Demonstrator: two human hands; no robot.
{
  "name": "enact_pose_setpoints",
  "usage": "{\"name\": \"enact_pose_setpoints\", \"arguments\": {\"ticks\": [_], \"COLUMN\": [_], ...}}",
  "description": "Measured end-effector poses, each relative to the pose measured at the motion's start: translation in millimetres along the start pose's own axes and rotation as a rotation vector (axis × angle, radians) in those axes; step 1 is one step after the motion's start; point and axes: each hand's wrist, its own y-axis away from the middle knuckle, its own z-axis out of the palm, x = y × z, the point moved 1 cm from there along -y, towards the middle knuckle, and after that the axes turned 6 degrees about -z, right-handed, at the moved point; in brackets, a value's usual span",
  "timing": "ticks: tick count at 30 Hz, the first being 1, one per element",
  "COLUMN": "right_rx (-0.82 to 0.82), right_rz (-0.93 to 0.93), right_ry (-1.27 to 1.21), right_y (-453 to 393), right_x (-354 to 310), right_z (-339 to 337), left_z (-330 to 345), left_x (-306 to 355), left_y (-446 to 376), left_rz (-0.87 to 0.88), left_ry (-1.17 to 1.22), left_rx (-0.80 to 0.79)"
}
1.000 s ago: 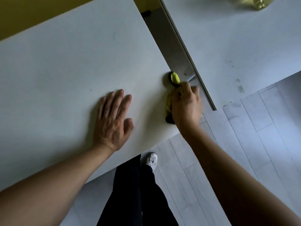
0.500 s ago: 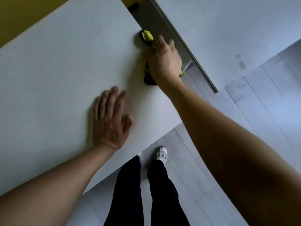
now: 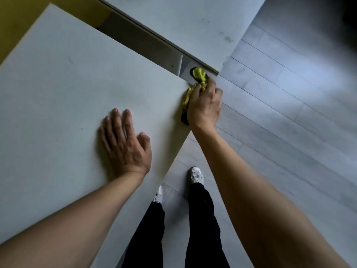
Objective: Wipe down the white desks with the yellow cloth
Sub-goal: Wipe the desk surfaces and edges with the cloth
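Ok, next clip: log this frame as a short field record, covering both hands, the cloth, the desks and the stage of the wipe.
left hand: left hand lies flat, fingers straight, on the near white desk
right hand: right hand grips the yellow cloth at the near desk's right corner
cloth: bunched, one end sticking out past the fingers, over the gap between the desks
second desk: second white desk beyond the gap, with dark smudges near its edge
stage: wiping the near desk's corner
floor: pale planks; the person's white shoes are on them
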Motion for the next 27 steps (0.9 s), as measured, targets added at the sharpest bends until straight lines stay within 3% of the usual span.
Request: {"name": "enact_pose_setpoints", "arguments": {"ticks": [5,12,16,19,23,27], "right_rx": [0.073,0.048,0.045,0.097,0.123,0.144], "right_rz": [0.199,0.187,0.224,0.269,0.257,0.201], "right_ry": [-0.038,0.027,0.040,0.010,0.054,0.107], "right_y": [37.9,162.5,138.3,95.8,33.9,40.6], "right_x": [-0.2,4.6,1.8,-2.4,-8.2,-5.3], "right_z": [10.4,24.7,25.6,23.7,12.9,17.8], "left_z": [1.2,-7.2,-25.3,-43.8,-61.0,-58.3], "left_x": [-1.4,-3.8,-37.4,-95.8,-168.8,-179.3], "left_y": [0.9,0.7,14.6,47.1,69.8,72.2], "left_rz": [0.014,0.042,0.298,0.458,0.450,0.426], "left_ry": [0.026,0.038,0.107,0.020,-0.070,-0.036], "left_rx": [-0.005,-0.100,-0.223,-0.250,-0.216,-0.212]}}
